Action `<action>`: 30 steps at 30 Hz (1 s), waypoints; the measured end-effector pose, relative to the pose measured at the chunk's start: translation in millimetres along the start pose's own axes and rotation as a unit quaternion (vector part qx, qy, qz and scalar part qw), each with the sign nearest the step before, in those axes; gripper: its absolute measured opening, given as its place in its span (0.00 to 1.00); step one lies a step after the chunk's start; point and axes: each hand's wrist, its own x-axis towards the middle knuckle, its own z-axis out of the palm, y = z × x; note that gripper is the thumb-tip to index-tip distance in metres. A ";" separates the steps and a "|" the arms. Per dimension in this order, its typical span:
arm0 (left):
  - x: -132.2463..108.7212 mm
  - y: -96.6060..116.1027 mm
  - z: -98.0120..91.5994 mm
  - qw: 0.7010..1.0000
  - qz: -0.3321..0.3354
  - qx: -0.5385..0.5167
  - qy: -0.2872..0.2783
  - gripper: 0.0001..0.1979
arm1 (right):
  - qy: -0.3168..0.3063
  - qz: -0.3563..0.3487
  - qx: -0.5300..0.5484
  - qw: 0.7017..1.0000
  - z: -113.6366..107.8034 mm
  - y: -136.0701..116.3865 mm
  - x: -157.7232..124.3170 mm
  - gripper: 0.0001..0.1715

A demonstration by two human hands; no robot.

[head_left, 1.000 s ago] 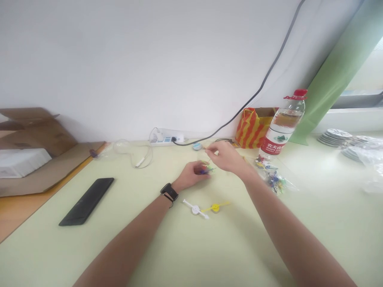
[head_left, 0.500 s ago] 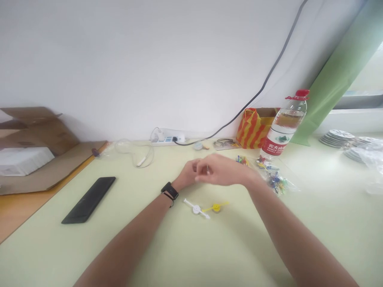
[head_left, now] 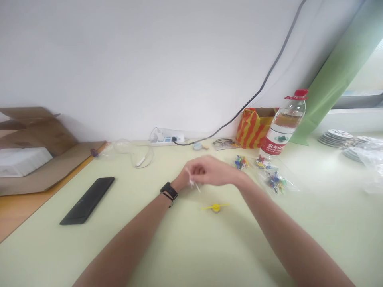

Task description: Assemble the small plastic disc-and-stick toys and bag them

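Observation:
My right hand [head_left: 211, 170] pinches a white plastic arrow spinner [head_left: 198, 187], blurred by motion, just above the table. Behind it is my left hand [head_left: 181, 181], its fingers mostly covered, so whether they hold anything is hidden. A black watch [head_left: 169, 190] sits on the left wrist. Below the hands, a yellow arrow spinner [head_left: 216, 207] lies flat on the pale green table. Several small coloured pieces [head_left: 240, 162] rest just beyond my right wrist.
Clear bags of coloured pieces [head_left: 275, 181] and a red-capped water bottle [head_left: 279, 131] stand right, by a striped bag [head_left: 250, 129]. A black flat case [head_left: 88, 201] and open cardboard box [head_left: 66, 163] are left. A power strip [head_left: 167, 138] lies by the wall; stacked discs [head_left: 335, 137] sit far right.
The white spinner has left its place beside the yellow one and is now up in my right hand. That hand has shifted slightly left, covering more of my left hand.

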 end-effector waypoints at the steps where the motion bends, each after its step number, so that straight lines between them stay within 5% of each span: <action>1: -0.9 0.8 0.5 1.000 -0.005 0.003 0.001 0.21 | 0.060 -0.010 0.017 0.998 -11.1 0.4 -2.9 0.04; 5: -4.8 5.3 4.3 0.999 -0.047 -0.008 -0.022 0.33 | 0.328 -0.034 0.002 0.944 -44.3 8.6 -14.0 0.11; 8: -6.0 7.6 5.5 0.998 -0.042 -0.002 -0.036 0.39 | 0.422 -0.024 -0.072 0.904 -53.7 16.7 -18.3 0.15; 15: -5.7 5.0 5.1 0.999 -0.010 -0.003 -0.045 0.37 | 0.323 0.038 -0.231 0.917 -49.6 22.7 -17.7 0.12; 24: -4.7 2.0 7.8 0.999 0.007 0.005 -0.036 0.34 | 0.238 0.035 -0.426 0.872 -34.6 25.1 -17.1 0.18; 30: -4.8 4.5 9.0 0.999 0.008 0.012 -0.033 0.28 | 0.224 0.036 -0.416 0.880 -31.9 23.2 -19.0 0.20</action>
